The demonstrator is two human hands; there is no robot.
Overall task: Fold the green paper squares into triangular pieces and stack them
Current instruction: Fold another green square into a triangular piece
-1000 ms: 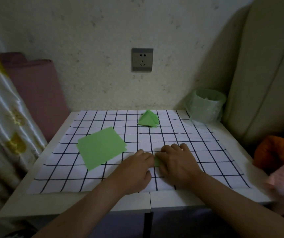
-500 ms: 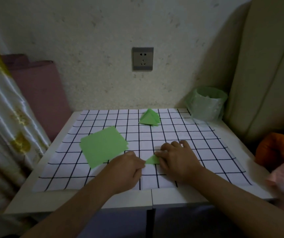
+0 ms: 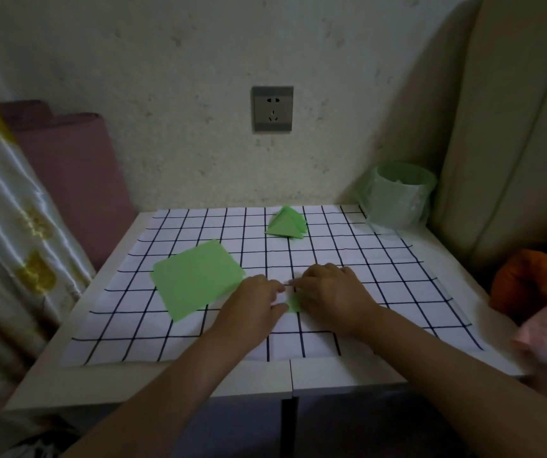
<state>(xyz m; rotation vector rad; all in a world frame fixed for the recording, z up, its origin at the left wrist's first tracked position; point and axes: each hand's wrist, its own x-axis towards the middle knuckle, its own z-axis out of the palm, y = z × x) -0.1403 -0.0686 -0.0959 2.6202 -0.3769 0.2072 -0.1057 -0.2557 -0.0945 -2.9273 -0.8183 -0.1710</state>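
A small folded green paper piece [image 3: 294,302] lies on the checked mat [image 3: 397,292], mostly covered by my two hands. My left hand [image 3: 255,309] and my right hand [image 3: 331,292] press down on it side by side, fingertips meeting over the paper. A stack of flat green paper squares [image 3: 196,277] rests on the mat to the left of my hands. Farther back, near the wall, sits a pile of folded green triangles [image 3: 287,223].
A pale green bin lined with a plastic bag [image 3: 397,196] stands at the table's back right corner. A beige cushion [image 3: 513,127] rises on the right, with orange and pink cloth [image 3: 536,292] below it. Curtain [image 3: 8,226] hangs on the left.
My left hand slid back to the right against my right hand, covering most of the folded piece that showed between them half a second ago.
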